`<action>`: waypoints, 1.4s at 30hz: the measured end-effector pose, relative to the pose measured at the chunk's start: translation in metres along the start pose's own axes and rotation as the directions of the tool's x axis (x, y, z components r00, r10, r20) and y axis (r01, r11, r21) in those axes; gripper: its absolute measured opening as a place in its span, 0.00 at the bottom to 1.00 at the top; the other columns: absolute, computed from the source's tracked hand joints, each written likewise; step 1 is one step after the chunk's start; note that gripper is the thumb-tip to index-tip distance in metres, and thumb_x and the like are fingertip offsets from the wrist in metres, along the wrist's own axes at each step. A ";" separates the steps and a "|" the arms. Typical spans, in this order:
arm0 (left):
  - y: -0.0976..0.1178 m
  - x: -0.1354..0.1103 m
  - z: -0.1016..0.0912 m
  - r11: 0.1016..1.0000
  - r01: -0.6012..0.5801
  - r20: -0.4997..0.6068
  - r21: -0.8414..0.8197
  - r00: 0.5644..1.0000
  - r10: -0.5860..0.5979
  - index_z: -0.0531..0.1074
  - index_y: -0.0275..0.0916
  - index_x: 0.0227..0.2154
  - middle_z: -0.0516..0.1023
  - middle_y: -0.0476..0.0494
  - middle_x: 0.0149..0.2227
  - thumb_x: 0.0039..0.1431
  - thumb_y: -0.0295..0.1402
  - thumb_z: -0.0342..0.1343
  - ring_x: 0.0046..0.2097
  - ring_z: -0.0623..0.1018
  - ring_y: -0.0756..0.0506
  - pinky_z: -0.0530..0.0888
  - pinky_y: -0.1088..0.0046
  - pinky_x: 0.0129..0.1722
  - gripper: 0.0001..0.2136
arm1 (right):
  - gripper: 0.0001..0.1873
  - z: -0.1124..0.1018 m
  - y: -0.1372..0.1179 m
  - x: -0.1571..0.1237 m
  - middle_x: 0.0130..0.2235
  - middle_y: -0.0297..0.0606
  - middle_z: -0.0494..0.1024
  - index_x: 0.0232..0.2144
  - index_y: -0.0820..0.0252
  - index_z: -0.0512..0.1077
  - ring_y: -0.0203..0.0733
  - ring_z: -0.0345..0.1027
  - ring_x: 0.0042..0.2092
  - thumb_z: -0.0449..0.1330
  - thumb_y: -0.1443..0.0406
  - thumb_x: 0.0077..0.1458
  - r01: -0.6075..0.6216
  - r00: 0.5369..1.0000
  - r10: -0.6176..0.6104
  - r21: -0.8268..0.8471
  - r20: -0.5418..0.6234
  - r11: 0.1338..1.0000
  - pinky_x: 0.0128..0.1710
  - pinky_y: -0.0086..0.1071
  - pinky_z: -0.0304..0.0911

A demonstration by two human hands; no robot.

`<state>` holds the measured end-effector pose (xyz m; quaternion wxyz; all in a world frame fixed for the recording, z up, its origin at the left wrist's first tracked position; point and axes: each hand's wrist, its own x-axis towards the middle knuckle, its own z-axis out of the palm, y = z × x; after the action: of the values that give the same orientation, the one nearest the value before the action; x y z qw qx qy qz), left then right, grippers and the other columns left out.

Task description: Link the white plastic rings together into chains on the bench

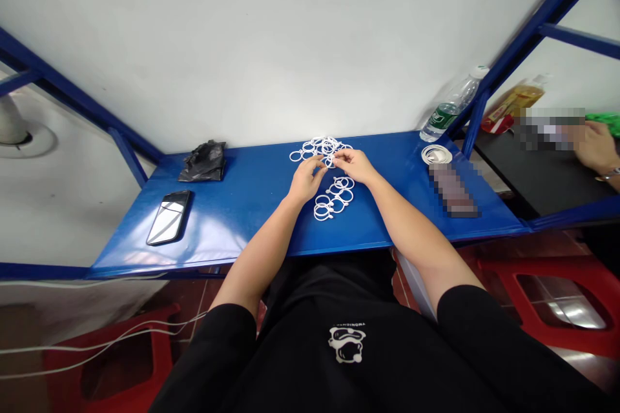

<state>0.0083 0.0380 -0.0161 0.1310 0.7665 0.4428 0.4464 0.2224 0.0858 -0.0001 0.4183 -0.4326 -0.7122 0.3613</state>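
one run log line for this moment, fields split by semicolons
left hand: at white ring, grip unclear; right hand: at same ring; ring pile: beyond hands; other rings: near side; surface: blue table

This place looks like a simple shared workroom, though I cannot tell if it is a workshop or a dormitory. A blue counter [252, 203] stands between blue metal bars [581, 39], against a plain white wall [290, 45], and over the neighbouring black counter [523, 184] another person's hand [598, 150] is seen. Red plastic stools [501, 277] (one at each side) stand on a floor [194, 302] of red tiles.
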 end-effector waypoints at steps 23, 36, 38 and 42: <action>-0.011 -0.002 0.004 0.933 0.305 -0.091 -0.193 0.941 -0.326 0.74 0.42 0.38 0.81 0.50 0.30 0.74 0.42 0.53 0.27 0.77 0.49 0.74 0.71 0.33 0.12 | 0.15 0.011 -0.029 -0.015 0.36 0.36 0.85 0.44 0.56 0.85 0.37 0.70 0.29 0.66 0.57 0.58 0.192 0.979 -0.187 -0.071 0.079 0.979 0.34 0.33 0.66; -0.001 0.000 0.000 0.992 0.107 -0.083 -0.064 0.990 -0.112 0.81 0.42 0.44 0.84 0.42 0.41 0.72 0.41 0.56 0.42 0.82 0.44 0.79 0.66 0.44 0.11 | 0.11 0.010 -0.029 -0.014 0.31 0.36 0.83 0.34 0.57 0.82 0.41 0.73 0.31 0.64 0.58 0.58 0.129 0.992 -0.128 -0.132 0.019 0.983 0.34 0.33 0.66; 0.002 0.000 0.000 0.992 0.103 -0.059 -0.068 0.993 -0.107 0.82 0.42 0.42 0.83 0.43 0.39 0.71 0.40 0.57 0.41 0.81 0.45 0.78 0.67 0.42 0.10 | 0.11 0.010 -0.028 -0.014 0.31 0.36 0.83 0.34 0.58 0.82 0.41 0.74 0.31 0.64 0.58 0.58 0.132 0.991 -0.130 -0.132 0.021 0.982 0.34 0.33 0.66; 0.003 0.000 -0.001 0.993 0.074 -0.082 -0.089 0.993 -0.081 0.81 0.42 0.40 0.83 0.44 0.37 0.71 0.41 0.58 0.39 0.81 0.46 0.78 0.68 0.40 0.11 | 0.11 0.010 -0.028 -0.015 0.32 0.36 0.83 0.35 0.58 0.82 0.40 0.74 0.32 0.64 0.58 0.58 0.130 0.991 -0.127 -0.136 0.032 0.982 0.35 0.32 0.65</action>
<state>0.0092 0.0362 -0.0139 0.1620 0.7226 0.4578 0.4920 0.2081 0.0605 0.0166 0.4014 -0.4095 -0.7668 0.2884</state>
